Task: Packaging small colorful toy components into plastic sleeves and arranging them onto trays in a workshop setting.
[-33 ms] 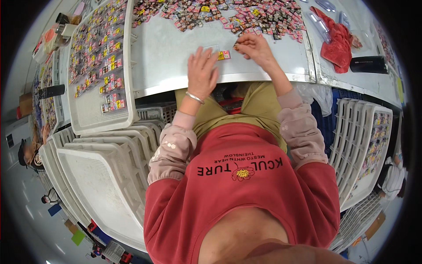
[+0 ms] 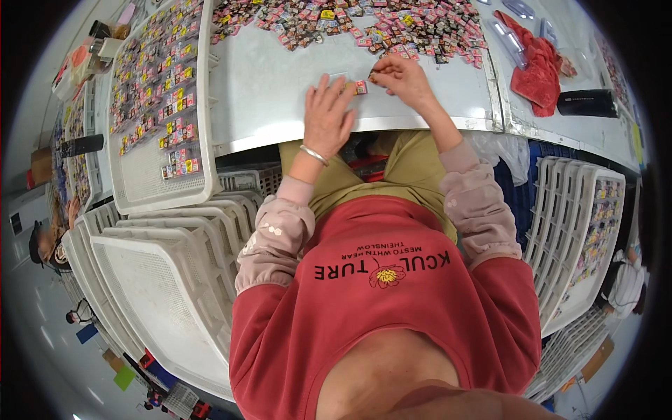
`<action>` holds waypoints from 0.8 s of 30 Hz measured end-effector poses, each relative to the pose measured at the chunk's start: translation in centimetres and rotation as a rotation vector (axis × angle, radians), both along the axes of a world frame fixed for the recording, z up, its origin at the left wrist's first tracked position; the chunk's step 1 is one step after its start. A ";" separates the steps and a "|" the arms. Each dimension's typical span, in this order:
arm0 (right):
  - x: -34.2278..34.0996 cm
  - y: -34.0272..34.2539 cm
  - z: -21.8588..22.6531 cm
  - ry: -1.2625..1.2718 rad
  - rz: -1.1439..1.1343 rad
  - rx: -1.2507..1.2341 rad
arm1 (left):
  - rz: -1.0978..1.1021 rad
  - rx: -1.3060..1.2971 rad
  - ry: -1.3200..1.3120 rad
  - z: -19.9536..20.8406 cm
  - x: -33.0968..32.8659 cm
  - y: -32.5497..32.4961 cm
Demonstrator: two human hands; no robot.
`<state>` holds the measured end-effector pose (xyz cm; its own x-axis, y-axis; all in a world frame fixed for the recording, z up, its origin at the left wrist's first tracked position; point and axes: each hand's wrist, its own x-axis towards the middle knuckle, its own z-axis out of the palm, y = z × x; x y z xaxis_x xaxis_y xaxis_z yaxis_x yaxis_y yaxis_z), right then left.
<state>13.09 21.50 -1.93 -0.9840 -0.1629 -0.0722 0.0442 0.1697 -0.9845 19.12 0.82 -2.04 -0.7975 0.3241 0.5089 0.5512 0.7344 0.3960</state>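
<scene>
My left hand [image 2: 326, 115] lies over a small row of printed pieces [image 2: 360, 87], fingers stretched and slightly apart, palm down. Only the pink-edged right end of that row shows clearly; my fingers hide most of the rest. Beyond the fingertips the edge of a clear plastic holder [image 2: 339, 74] can be made out. Just right of the row, my right hand [image 2: 406, 80] pinches a small dark piece [image 2: 372, 75] between thumb and forefinger, raised a little off the metal table [image 2: 259, 91]. What is printed on it is too small to tell.
A heap of small pink, black and yellow pieces [image 2: 420, 31] spreads along the far side. At the left stands a white tray [image 2: 147, 192] of filled packs, above stacked trays [image 2: 161, 280]. A red cloth [image 2: 535, 70] and a black case [image 2: 586, 103] lie at the right.
My left hand has slid slightly right and covers more of the row, including its yellow part. My right hand has shifted a touch left, keeping its pinch.
</scene>
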 end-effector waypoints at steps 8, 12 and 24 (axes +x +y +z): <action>0.0 -1.1 0.5 0.094 0.056 0.229 | -0.044 -0.150 -0.110 -0.5 0.4 1.2; 0.8 -1.9 -0.4 0.308 0.018 0.384 | -0.018 -0.117 -0.079 -0.9 0.3 1.1; 4.2 -1.9 -0.9 0.688 0.025 0.669 | 0.009 -0.229 -0.060 -0.5 0.4 1.6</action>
<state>17.33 19.64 -2.81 -0.8420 -0.3196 0.4346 -0.5192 0.6987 -0.4922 19.55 2.43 -2.52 -0.8276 0.4184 0.3741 0.5245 0.8138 0.2503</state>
